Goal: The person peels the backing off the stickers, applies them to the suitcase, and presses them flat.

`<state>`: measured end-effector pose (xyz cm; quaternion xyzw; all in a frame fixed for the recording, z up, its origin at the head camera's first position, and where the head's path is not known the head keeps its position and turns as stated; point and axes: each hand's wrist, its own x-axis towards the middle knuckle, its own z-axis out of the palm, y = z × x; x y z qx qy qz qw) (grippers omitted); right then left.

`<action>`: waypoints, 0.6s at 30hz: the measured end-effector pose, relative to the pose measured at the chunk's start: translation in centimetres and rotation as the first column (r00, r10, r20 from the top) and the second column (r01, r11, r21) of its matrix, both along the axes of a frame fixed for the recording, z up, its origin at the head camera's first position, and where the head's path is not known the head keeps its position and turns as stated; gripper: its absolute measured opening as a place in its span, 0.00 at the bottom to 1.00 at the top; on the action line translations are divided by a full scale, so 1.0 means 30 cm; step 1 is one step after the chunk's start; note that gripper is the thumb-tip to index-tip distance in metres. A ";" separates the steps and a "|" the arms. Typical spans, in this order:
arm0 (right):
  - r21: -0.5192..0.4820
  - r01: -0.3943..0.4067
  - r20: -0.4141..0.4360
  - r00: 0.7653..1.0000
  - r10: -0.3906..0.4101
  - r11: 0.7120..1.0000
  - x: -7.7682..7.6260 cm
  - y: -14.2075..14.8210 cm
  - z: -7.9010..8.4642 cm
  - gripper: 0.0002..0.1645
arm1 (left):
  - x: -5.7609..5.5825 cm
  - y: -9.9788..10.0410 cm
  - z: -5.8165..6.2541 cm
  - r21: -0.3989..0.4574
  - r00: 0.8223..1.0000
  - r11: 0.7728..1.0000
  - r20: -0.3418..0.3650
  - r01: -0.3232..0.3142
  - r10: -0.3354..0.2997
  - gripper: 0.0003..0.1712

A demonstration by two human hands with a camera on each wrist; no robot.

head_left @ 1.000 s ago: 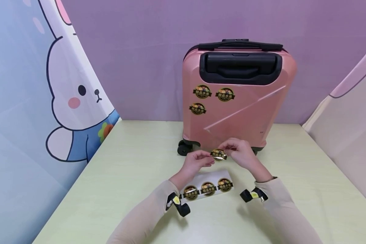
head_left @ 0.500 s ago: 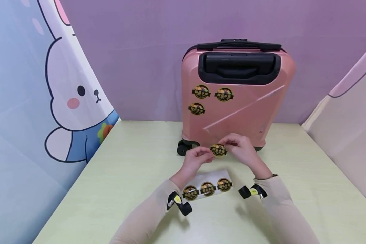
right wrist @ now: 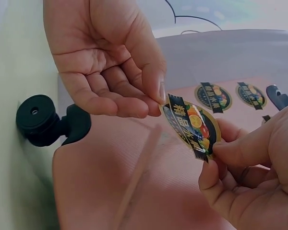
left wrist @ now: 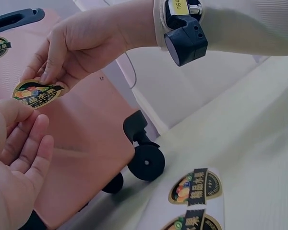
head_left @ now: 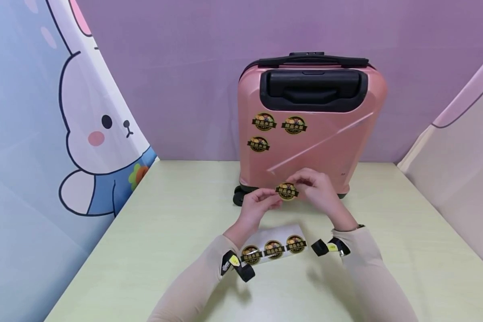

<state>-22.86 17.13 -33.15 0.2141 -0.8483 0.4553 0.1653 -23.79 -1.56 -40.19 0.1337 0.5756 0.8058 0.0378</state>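
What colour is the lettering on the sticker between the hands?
The held sticker has gold lettering on black; clearest in the right wrist view.

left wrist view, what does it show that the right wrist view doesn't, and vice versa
Only the left wrist view: the sticker sheet on the table, and the right sleeve. Only the right wrist view: two whole stickers side by side on the suitcase; the left wrist view catches just part of one. Both: left hand and right hand pinching a loose sticker between them, in front of the suitcase.
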 end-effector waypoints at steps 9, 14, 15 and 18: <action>-0.036 0.001 -0.012 1.000 -0.001 0.999 -0.015 -0.011 0.038 0.12 | -0.007 0.004 0.044 0.027 1.000 1.000 -0.008 -0.013 0.013 0.06; -0.049 -0.003 -0.027 1.000 0.002 0.999 -0.018 -0.016 0.056 0.13 | -0.008 0.008 0.069 0.050 1.000 0.998 0.002 -0.027 0.027 0.05; -0.052 -0.004 -0.028 1.000 0.002 0.999 -0.017 -0.017 0.060 0.13 | -0.010 0.008 0.072 0.054 1.000 0.998 0.002 -0.030 0.030 0.05; -0.060 -0.002 -0.026 1.000 0.001 0.998 -0.017 -0.018 0.070 0.14 | -0.013 0.010 0.083 0.064 0.999 0.997 0.001 -0.037 0.037 0.06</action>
